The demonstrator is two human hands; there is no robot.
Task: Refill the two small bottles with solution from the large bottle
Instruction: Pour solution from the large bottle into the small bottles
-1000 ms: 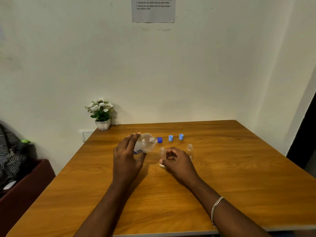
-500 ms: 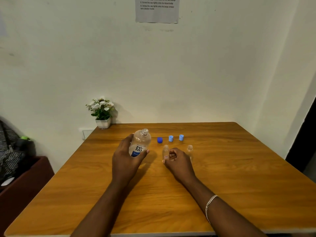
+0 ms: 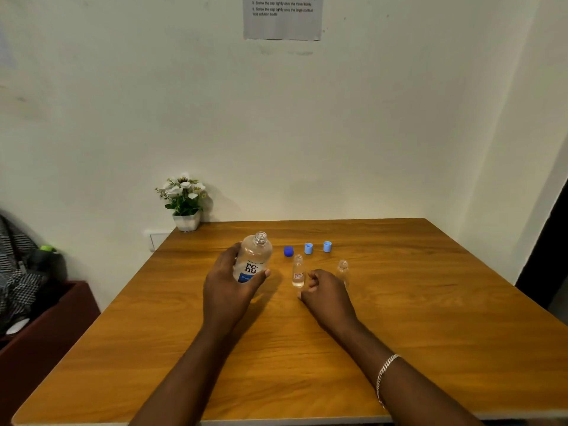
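1. Large bottle [image 3: 252, 263], head view: upright and uncapped, smooth clear plastic with a printed label. The left grip [image 3: 229, 285] is wrapped round its lower body.
2. Right grip [image 3: 326, 294]: loosely curled, holding nothing. One small bottle [image 3: 298, 272] stands just left of its fingertips, the second small bottle [image 3: 342, 269] just beyond its knuckles.
3. The danger: both small bottles are slim, narrow-necked and unsteadied, so a pour from that wider mouth could spill over or topple one.
4. Beyond both grips, a dark blue cap [image 3: 288, 251] sits on the glossy wood-grain tabletop [image 3: 430, 348]. Solution would spread fast there.

glossy wood-grain table [image 3: 399, 318]; clear plastic large bottle [image 3: 253, 259]; 2 clear small bottles [image 3: 298, 272].
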